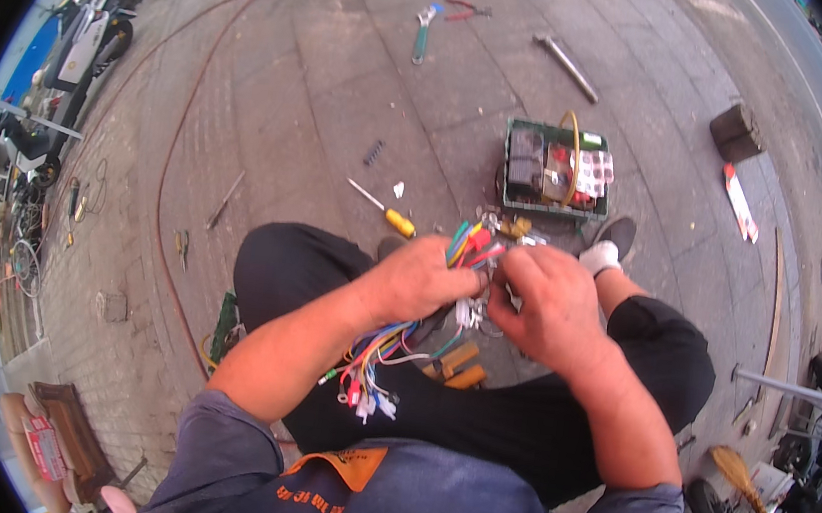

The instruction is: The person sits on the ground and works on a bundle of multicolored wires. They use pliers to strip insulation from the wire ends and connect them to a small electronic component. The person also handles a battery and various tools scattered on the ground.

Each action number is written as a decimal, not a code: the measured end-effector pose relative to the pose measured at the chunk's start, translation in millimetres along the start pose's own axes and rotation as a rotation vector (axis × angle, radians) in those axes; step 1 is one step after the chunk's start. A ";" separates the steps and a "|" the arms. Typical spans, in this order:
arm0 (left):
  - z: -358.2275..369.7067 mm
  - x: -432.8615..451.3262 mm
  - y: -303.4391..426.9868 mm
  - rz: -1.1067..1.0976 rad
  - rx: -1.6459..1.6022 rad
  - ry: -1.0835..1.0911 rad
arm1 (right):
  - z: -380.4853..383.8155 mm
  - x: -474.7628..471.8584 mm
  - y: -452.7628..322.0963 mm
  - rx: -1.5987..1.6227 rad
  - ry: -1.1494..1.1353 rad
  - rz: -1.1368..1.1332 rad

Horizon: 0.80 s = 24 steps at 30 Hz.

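Observation:
My left hand is wrapped around a bundle of multicoloured electrical wires above my lap. The lower wire ends carry white plastic connectors and hang over my dark trousers. On the other side of the fist, green, blue, yellow and red wires stick out towards my right hand. That hand has its fingers curled at the wire ends, with the fingertips close to my left thumb. Whatever lies between its fingertips is hidden. White connectors show just below the gap between both hands.
Ahead stands a green basket of parts with a yellow handle. A yellow-handled screwdriver, an adjustable wrench, red-handled pliers and a metal bar lie on the paving. A long hose curves along the left.

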<state>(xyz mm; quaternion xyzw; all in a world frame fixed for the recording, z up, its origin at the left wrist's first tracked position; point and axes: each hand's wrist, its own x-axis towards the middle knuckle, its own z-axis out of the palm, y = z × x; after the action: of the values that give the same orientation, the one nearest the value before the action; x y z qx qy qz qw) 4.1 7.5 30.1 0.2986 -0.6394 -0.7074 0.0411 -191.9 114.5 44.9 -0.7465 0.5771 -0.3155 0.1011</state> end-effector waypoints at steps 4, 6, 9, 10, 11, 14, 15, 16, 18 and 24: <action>2.4 -3.5 -0.5 -0.023 -0.025 0.050 | 2.4 -1.9 6.2 0.096 0.002 -0.016; 3.1 -2.6 -2.5 -0.022 -0.025 0.072 | 3.4 -3.5 6.4 0.119 0.008 0.006; 4.1 -4.9 6.1 -0.009 0.063 0.083 | 4.3 -6.2 8.6 0.111 0.008 0.043; 5.0 -5.8 10.8 0.005 0.105 0.097 | 4.4 -7.1 9.1 0.130 -0.014 0.071; 6.5 -6.9 15.8 0.019 0.146 0.111 | 4.1 -8.2 9.7 0.149 -0.037 0.099; 8.7 -9.0 15.8 0.022 0.211 0.142 | 3.8 -8.7 8.7 0.373 -0.138 0.294; 9.5 -9.2 15.7 0.018 0.224 0.147 | 3.1 -8.8 8.1 0.474 -0.174 0.380; 10.8 -9.2 12.8 0.033 0.184 0.162 | 6.1 -10.1 9.2 0.631 -0.210 0.489; 12.8 -7.9 4.8 0.064 0.106 0.195 | 14.0 -11.5 12.2 0.945 -0.280 0.701; 8.1 -6.3 2.2 0.087 0.059 0.198 | 14.7 -8.4 12.2 1.026 -0.237 0.735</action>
<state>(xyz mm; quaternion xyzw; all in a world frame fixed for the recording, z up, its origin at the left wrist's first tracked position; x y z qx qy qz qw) 4.7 17.0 34.6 0.3400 -0.6652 -0.6528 0.1256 -194.1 115.3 24.2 -0.3864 0.5561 -0.4116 0.6099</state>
